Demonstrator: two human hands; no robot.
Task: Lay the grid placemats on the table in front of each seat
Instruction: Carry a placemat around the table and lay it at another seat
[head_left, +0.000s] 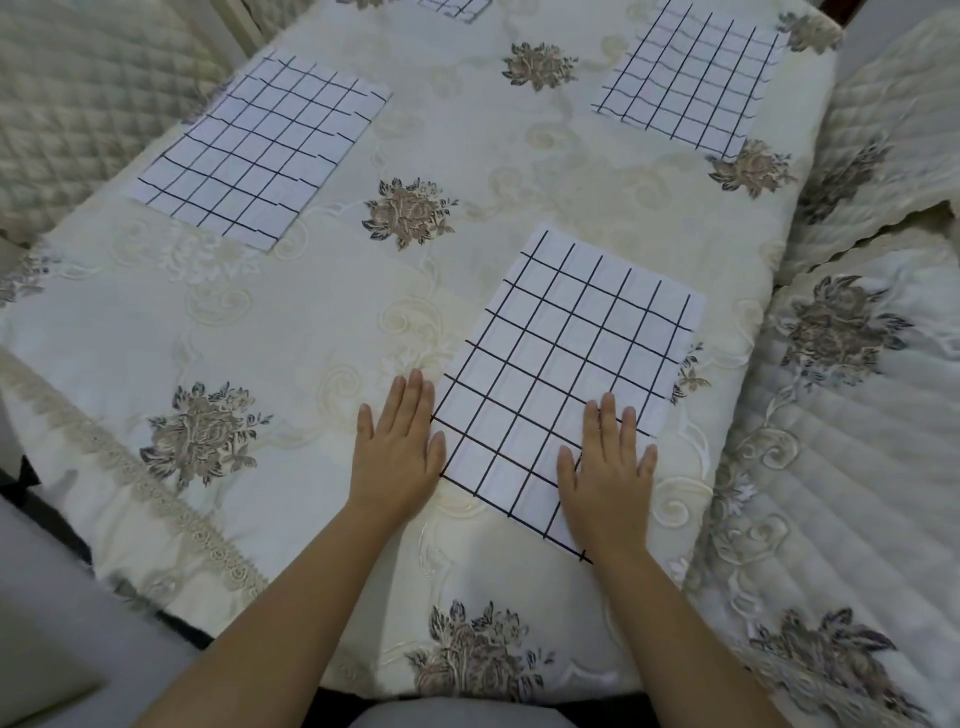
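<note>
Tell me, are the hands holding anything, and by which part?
Nothing is gripped. The right hand lies flat on the near corner of the nearest placemat; the left hand lies flat at its left edge.

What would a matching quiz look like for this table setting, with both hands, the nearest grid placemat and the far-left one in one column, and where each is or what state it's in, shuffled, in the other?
Column one
1. left hand
2. right hand
3. nearest grid placemat
4. far-left grid placemat

Column two
A. lies untouched, away from both hands
B. flat on the nearest mat's near right corner
C. flat, mostly on the tablecloth, at the nearest mat's left edge
D. has a hand resting on it

Pairs: 1-C, 2-B, 3-D, 4-A
</note>
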